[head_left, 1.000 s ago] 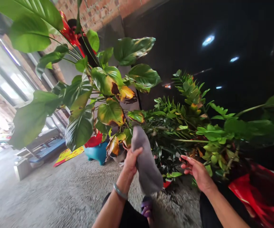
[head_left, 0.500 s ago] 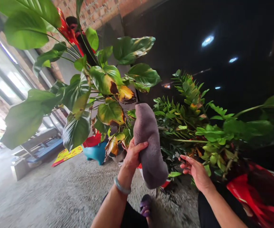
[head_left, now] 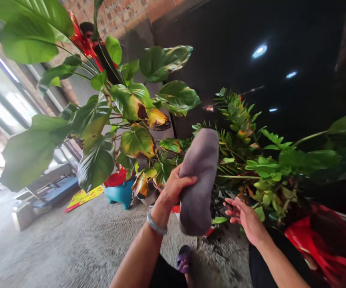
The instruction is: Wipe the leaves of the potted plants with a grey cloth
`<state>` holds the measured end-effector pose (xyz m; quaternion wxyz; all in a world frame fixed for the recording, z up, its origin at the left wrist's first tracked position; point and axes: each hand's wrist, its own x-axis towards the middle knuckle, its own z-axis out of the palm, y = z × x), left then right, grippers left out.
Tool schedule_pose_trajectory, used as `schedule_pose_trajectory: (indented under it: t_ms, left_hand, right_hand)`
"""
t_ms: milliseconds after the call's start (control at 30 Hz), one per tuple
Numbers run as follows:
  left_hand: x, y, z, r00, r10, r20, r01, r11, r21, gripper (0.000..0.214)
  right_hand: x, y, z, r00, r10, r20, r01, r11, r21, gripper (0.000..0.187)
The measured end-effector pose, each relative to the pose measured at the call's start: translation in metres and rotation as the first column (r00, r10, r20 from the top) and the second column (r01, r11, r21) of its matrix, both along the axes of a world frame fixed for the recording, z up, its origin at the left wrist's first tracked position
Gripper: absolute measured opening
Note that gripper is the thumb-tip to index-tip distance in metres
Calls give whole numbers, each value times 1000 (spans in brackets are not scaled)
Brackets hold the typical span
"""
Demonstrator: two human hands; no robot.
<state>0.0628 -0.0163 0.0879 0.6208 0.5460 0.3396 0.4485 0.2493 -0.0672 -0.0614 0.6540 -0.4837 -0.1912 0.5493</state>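
Note:
My left hand, with a pale bangle above the wrist, is closed around a folded grey-purple cloth, its thumb lying across the front. The cloth is held up off the floor, in front of the plants, its long side nearly upright. To its right, my right hand hangs apart from it with loosely curled, spread fingers and nothing in them. Close behind that hand is a leafy green plant. Left of the cloth stands a large-leaved plant, some of its leaves yellowed and browned at the edges.
A blue pot and a yellow-red mat are on the rough concrete floor to the left. Red wrapping sits at lower right. A dark glossy panel rises behind the plants. My sandalled foot shows below.
My left hand has moved slightly right and turned the cloth, so its upper end now leans right instead of left. My right hand has barely shifted.

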Motion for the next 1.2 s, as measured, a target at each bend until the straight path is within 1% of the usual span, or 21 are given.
schedule_pose_trajectory:
  t_ms: [67,133,167,233,300,333,400,467,533,600,667,733,800,867,900,933,967,1033,1100,1133,1200]
  left_hand:
    - [9,9,-9,995,95,9,-95,995,21,48]
    - [13,7,-32,986,104,-131,-105,994,2,40]
    - [13,3,-45,969,47,-241,-53,998,-20,35]
    - [6,-9,-64,870,-180,-459,148,983,-105,28]
    - [-6,-21,-65,755,-374,-538,324,927,-190,31]
    - [-11,-24,-59,740,-413,-531,361,910,-205,34]
    - [-18,-23,-36,822,-344,-453,312,939,-146,40]
    - [-19,-14,-10,940,-159,-300,157,987,-29,42]
    - [-15,-1,6,993,38,-111,-30,997,74,44]
    - [-8,9,4,985,171,7,-170,978,119,44]
    - [-3,10,-17,972,230,-45,-222,965,139,40]
    - [-3,2,-46,952,163,-260,-135,983,122,37]
    - [-9,-12,-69,871,-45,-490,70,997,33,36]
    - [-17,-24,-75,781,-260,-567,260,962,-83,36]
    - [-20,-27,-70,776,-310,-549,300,947,-111,37]
    - [-22,-28,-61,808,-302,-505,292,951,-102,38]
    - [-22,-26,-50,862,-244,-445,242,968,-63,39]
    - [-17,-16,-27,956,-38,-291,57,997,57,41]
    - [-7,-1,-14,979,158,-131,-135,977,165,41]
    - [-2,5,-14,972,221,-76,-203,959,198,41]
    - [6,12,-27,950,306,-66,-282,928,243,39]
  right_hand:
    - [0,-1,2,1000,4,-30,-4,1000,17,30]
    - [1,0,1,999,-15,-37,16,1000,4,30]
    - [3,0,-1,999,-38,-35,38,999,-11,29]
    - [6,2,-5,995,-99,-30,98,994,-45,28]
    - [8,2,-8,990,-141,-29,139,989,-59,25]
    - [9,2,-9,989,-147,-30,145,988,-56,25]
    - [8,2,-9,991,-131,-29,129,991,-45,26]
    - [6,3,-8,995,-100,-22,99,995,-33,30]
    - [4,4,-7,997,-78,-16,77,997,-13,34]
    - [2,5,-8,998,-64,-14,64,998,9,36]
    - [3,6,-9,999,-49,-13,50,998,24,37]
    - [5,6,-12,999,-45,-9,45,999,23,35]
    - [8,5,-14,998,-62,-1,62,998,9,34]
    - [10,4,-15,996,-90,6,90,996,7,34]
    - [10,4,-15,995,-100,6,100,995,12,34]
    - [10,4,-15,995,-104,4,104,994,18,34]
    - [9,4,-14,995,-102,1,102,995,22,34]
    - [7,4,-12,997,-82,-13,82,996,28,34]
    - [4,5,-9,998,-53,-28,54,998,42,35]
    - [3,5,-9,998,-44,-38,46,998,48,36]
    - [1,6,-8,998,-39,-52,42,998,53,37]
